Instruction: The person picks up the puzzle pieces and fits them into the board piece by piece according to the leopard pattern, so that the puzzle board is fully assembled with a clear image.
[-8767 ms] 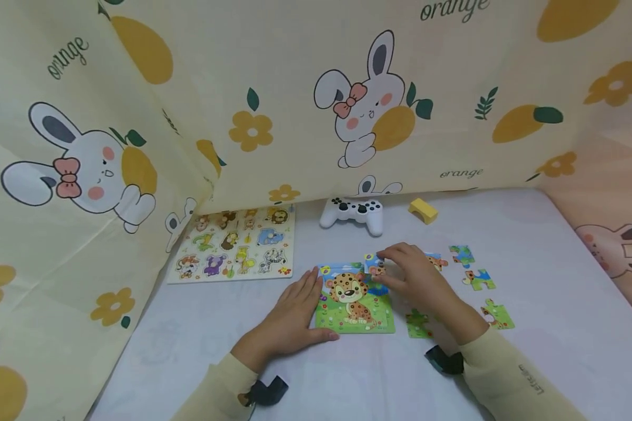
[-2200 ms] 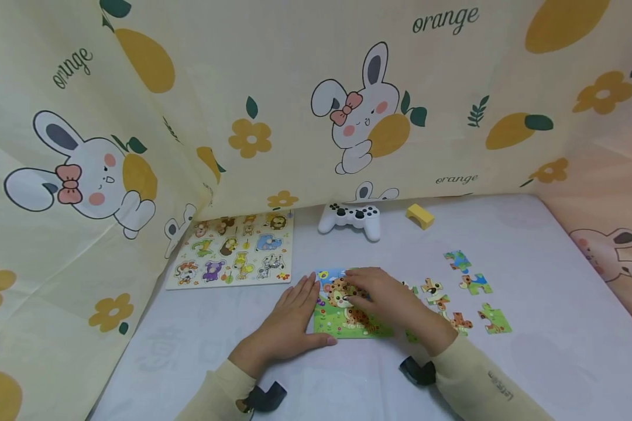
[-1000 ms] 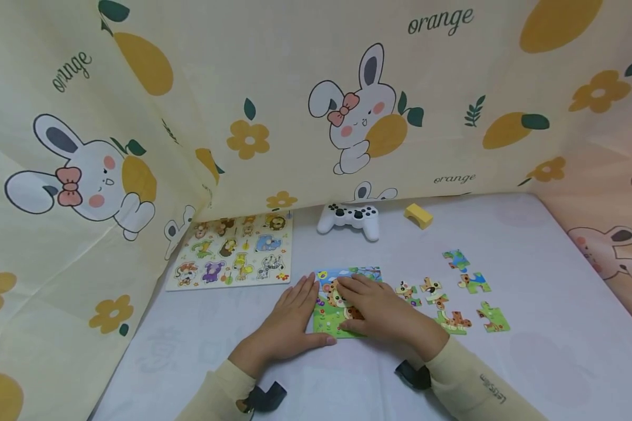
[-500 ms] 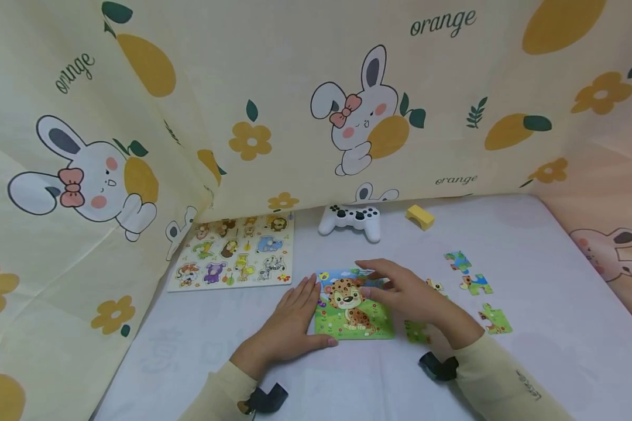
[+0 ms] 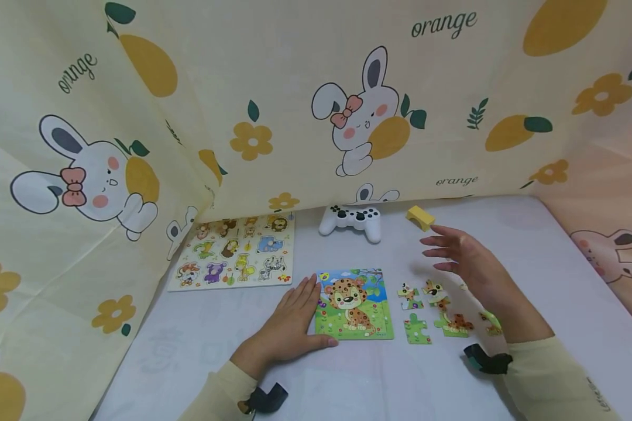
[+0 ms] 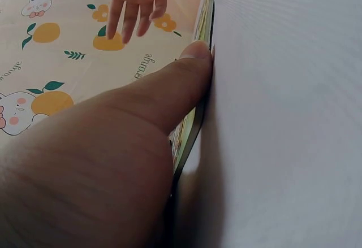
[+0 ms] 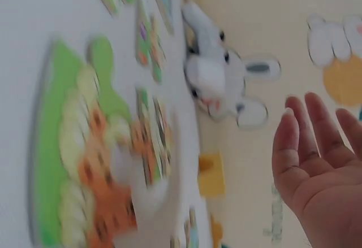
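fingers of the left hand laid out straight, thumb stretched wide of them; from my end i've got them touching the left edge of the leopard puzzle board, thumb at its near edge. left wrist feed gives me the thumb up against the board's side. right hand is up in the air above the desk, fingers parted and a little bent, wide and loose; my right wrist feed shows the same spread. in the head view its fingertips come just beside the yellow arch block, but i can't tell the height between them.

leopard board lies flat on the desk between both hands, spotted cub on green grass, blue sky along the far side. just right of it i count loose puzzle pieces: a green one nearest, a cluster with orange and spots, another partly behind the right wrist. right wrist feed is blurry, with a green-and-orange piece up close.

further out: white game controller at the back, left of the block. animal board to the far left, far corner hidden by the cream curtain with rabbits and oranges. beige sleeves on both arms, black wrist mounts at the cuffs.
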Motion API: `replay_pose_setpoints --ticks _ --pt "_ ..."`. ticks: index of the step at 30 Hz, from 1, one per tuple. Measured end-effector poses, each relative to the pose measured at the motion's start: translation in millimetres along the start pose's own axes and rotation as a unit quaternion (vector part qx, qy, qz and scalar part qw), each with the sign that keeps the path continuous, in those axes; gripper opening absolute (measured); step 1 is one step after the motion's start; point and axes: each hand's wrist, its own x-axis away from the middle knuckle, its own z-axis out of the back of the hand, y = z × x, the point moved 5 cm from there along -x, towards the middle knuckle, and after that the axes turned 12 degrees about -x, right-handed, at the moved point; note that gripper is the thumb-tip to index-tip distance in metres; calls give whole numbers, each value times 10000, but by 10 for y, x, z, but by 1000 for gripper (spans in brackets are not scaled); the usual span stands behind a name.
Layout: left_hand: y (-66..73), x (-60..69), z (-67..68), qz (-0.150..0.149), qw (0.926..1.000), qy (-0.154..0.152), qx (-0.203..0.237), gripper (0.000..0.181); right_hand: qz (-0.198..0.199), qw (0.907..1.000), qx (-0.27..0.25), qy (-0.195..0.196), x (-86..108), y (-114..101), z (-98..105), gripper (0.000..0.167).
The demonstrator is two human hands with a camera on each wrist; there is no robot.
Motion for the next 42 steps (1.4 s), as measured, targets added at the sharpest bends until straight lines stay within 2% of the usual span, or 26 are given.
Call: replay_pose_setpoints --ticks 3,5,9,13,17,19,21,24,27,30,34,36,38,42 --pt "4 2 -4 0 10000 1 -7 121 185 9959 -842 258 55 -20 201 58" --pt "6 3 -6 -3 10000 2 -7 121 316 9929 -1084 375 86 -13 323 61" --pt "11 5 -8 -4 10000 -5 34 121 461 9885 -1331 551 136 21 515 60" --pt "13 4 -12 -9 10000 -10 52 121 434 9862 -1263 979 181 92 672 55" --pt "12 0 -15 -26 10000 2 16 121 86 9874 -674 1428 231 239 825 52" --pt "13 0 -11 -30 10000 12 1 121 -279 9862 137 1624 253 335 895 55" --pt "14 0 -4 -32 10000 15 -4 122 -769 9771 998 1712 271 436 946 62" --pt "17 1 4 -26 10000 0 18 122 -1441 9529 2103 1644 275 563 970 78" --pt "16 4 9 -11 10000 -17 42 121 -1810 9408 2427 1526 259 646 939 92" --pt "10 7 2 -9 10000 -13 33 121 -1870 9313 2820 1348 235 674 896 92" --pt "-2 2 -12 -21 10000 9 24 121 -1796 9154 3424 1124 199 700 862 79" --pt "-7 -2 -20 -32 10000 16 23 122 -1782 9104 3572 1086 184 716 856 72" --pt "-11 -4 -27 -42 10000 19 19 122 -1743 9071 3676 1080 175 719 846 66" --pt "-14 -5 -38 -49 10000 32 13 122 -1564 9112 3641 1125 172 702 830 51"
